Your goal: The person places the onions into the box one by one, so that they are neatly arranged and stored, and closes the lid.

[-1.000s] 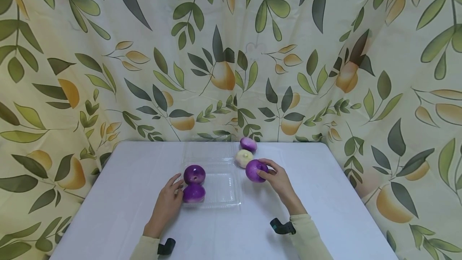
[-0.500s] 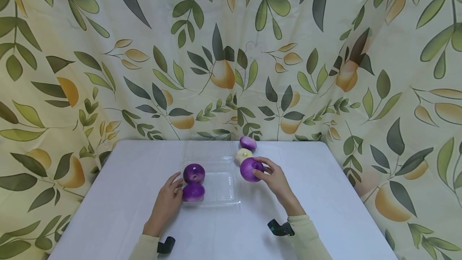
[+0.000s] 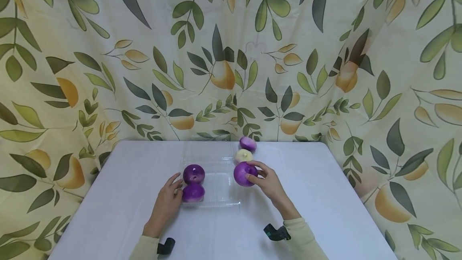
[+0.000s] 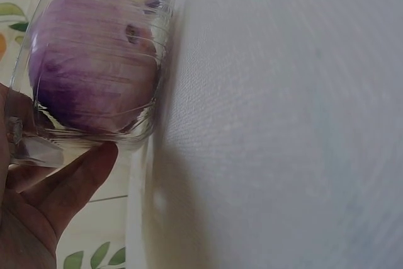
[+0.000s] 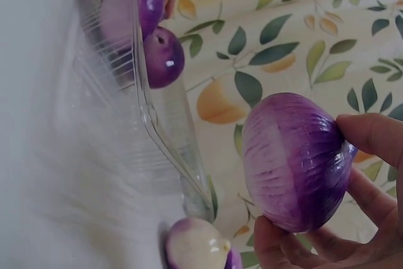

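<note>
My right hand [image 3: 268,183] holds a purple onion [image 3: 241,175] by its side, thumb and fingertips spread round it. In the head view this onion overlaps the right edge of a clear plastic container [image 3: 220,203]. The right wrist view shows the onion [image 5: 293,162] raised beside the container's rim. Two more purple onions, a rear one [image 3: 194,173] and a front one [image 3: 193,192], sit along the container's left side. My left hand [image 3: 167,200] grips the container's left edge, its fingertips at the rim and wall next to the front onion [image 4: 94,61].
Behind the held onion lie a pale onion [image 3: 244,155] and another purple onion [image 3: 248,144], close together near the table's back edge. The container's clear lid [image 3: 207,149] lies folded open toward the back. A leaf-patterned curtain [image 3: 231,51] hangs behind the white table [image 3: 108,212].
My right hand has moved left with the onion, bringing it from right of the container to over its right edge. The left hand and the other onions stay in place.
</note>
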The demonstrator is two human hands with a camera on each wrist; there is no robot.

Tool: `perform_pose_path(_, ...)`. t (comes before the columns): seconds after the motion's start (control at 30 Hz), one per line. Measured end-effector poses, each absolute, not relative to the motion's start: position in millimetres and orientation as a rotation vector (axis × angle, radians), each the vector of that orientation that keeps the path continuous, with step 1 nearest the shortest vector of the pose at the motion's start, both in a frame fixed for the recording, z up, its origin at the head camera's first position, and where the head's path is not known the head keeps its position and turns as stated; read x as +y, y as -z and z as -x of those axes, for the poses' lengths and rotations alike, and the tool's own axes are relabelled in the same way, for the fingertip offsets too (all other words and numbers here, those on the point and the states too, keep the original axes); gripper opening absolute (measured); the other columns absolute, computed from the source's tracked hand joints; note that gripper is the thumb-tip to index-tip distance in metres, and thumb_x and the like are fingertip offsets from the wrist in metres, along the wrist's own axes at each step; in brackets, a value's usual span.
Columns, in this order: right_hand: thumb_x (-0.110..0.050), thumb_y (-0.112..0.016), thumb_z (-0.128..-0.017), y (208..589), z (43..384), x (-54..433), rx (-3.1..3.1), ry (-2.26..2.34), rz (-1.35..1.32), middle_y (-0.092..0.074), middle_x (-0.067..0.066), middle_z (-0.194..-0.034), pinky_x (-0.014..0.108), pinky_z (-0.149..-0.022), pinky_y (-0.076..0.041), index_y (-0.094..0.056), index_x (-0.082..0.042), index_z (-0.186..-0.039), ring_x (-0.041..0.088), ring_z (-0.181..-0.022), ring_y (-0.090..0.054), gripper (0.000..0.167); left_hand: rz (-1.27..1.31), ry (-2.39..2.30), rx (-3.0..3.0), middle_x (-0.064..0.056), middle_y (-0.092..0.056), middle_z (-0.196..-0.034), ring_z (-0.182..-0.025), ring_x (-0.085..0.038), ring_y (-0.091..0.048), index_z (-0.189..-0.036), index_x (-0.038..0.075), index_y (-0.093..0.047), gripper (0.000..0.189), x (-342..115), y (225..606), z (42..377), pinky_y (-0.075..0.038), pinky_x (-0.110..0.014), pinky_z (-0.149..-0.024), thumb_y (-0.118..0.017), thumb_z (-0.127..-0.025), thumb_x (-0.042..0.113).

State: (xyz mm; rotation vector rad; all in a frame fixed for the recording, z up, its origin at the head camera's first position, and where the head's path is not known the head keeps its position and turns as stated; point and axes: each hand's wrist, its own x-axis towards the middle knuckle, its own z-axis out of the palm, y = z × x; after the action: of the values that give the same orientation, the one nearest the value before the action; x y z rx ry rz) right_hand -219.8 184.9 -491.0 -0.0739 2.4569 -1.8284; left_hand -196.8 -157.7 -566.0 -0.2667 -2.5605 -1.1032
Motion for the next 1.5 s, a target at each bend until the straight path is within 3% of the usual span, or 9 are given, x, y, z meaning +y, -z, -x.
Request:
perform_pose_path(0.53,-0.023,-0.076,-0.085,497.3,221.5,159.6,2.42,1.809,0.136,-0.052,0.009,-0.143,0.05,-0.095,-0.055,-0.065,-0.025,-0.125,0.036,-0.126,-0.054,0.041,0.27,1.072,-2.548,-0.013,-0.056,-0.14,-0.102,-0.026,-0.071,-0.12,-0.006,-0.066,0.032,-158.7,567.6,197.1,-0.061,-0.036,-0.08,-0.06,-0.089,-0.002)
perform_pose_path(1.07,-0.018,-0.073,-0.087,493.5,217.9,136.3,2.298,1.891,0.188,-0.045,0.011,-0.149,0.049,-0.098,-0.054,-0.064,-0.017,-0.128,0.038,-0.128,-0.052,0.042,0.252,1.033,-2.566,-0.012,-0.057,-0.139,-0.102,-0.025,-0.07,-0.121,-0.005,-0.066,0.033,-156.4,563.9,195.7,-0.059,-0.04,-0.081,-0.061,-0.088,-0.001)
perform_pose_path(1.5,-0.011,-0.073,-0.086,500.9,222.5,118.8,2.312,1.847,0.197,-0.052,0.014,-0.143,0.051,-0.096,-0.055,-0.064,-0.013,-0.127,0.042,-0.126,-0.053,0.042,0.261,1.015,-2.572,-0.012,-0.057,-0.139,-0.103,-0.025,-0.07,-0.121,-0.004,-0.066,0.032,-157.6,565.1,197.7,-0.058,-0.042,-0.083,-0.061,-0.089,0.0)
